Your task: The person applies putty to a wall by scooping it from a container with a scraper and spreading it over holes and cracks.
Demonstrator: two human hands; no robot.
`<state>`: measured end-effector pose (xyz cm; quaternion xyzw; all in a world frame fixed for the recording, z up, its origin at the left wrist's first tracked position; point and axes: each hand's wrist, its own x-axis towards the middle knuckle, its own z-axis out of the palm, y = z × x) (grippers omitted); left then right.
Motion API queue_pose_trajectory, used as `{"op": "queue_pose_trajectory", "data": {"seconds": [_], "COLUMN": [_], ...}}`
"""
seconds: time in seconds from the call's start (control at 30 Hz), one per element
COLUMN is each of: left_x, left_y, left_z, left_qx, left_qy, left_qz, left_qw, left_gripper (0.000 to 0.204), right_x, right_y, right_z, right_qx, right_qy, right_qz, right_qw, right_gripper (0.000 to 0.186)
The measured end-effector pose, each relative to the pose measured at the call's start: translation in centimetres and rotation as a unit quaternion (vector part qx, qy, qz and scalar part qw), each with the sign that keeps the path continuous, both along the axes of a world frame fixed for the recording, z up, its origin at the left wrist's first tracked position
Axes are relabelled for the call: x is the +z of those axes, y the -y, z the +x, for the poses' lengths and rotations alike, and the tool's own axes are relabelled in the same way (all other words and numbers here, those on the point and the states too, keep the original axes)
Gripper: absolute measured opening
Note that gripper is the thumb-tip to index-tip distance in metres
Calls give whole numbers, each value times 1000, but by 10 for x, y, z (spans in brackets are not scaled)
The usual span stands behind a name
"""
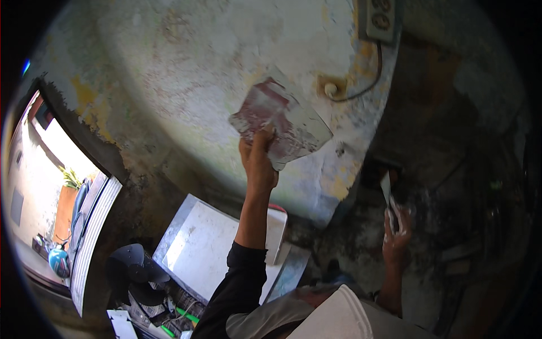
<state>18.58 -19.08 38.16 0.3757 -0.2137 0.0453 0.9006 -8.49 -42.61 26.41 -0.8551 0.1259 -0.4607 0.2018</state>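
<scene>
My left hand [261,158] reaches up in front of the wall, its thumb on top of a flat board [309,131] and its fingers beneath. Dark red patches and smeared whitish paste cover the board, which is tilted. Lower and to the right, my right hand [397,237] is closed around a putty knife [386,186], whose pale blade points upward. Whitish residue coats the fingers of that hand. The knife is apart from both the board and the wall.
A power strip [381,21] hangs on the patchy wall [186,79], its cable running to a round plug [331,88]. Below stands a white-topped surface [206,243]. Beside it are a black visor-like object [135,265] and green-handled items [186,314]. An opening [42,169] lies left.
</scene>
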Motion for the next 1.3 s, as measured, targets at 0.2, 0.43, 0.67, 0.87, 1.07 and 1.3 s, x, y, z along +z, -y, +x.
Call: {"op": "queue_pose_trajectory", "data": {"seconds": [0.2,0.43,0.67,0.87,1.07,1.3], "left_x": [-27,-25,-33,-41,-63,-58], "left_y": [-19,-34,-36,-28,-34,-50], "left_z": [-57,-112,-136,-158,-152,-111], "left_qx": [33,95,35,31,-42,-66], "left_qy": [6,-3,31,176,189,-73], "left_qz": [-14,45,156,273,354,119], "left_qw": [999,994,987,945,915,988], "left_gripper": [37,22,18,31,35,43], "right_x": [85,69,66,85,114,85], "right_y": [-51,-68,-77,-79,-73,-36], "right_z": [27,25,26,25,38,5], "right_qx": [115,174,166,156,161,379], "right_qy": [56,42,81,116,207,88], "right_qz": [-58,-75,-59,-49,-50,425], "right_qw": [990,981,981,980,964,817], "right_gripper": [38,48,48,44,27,24]}}
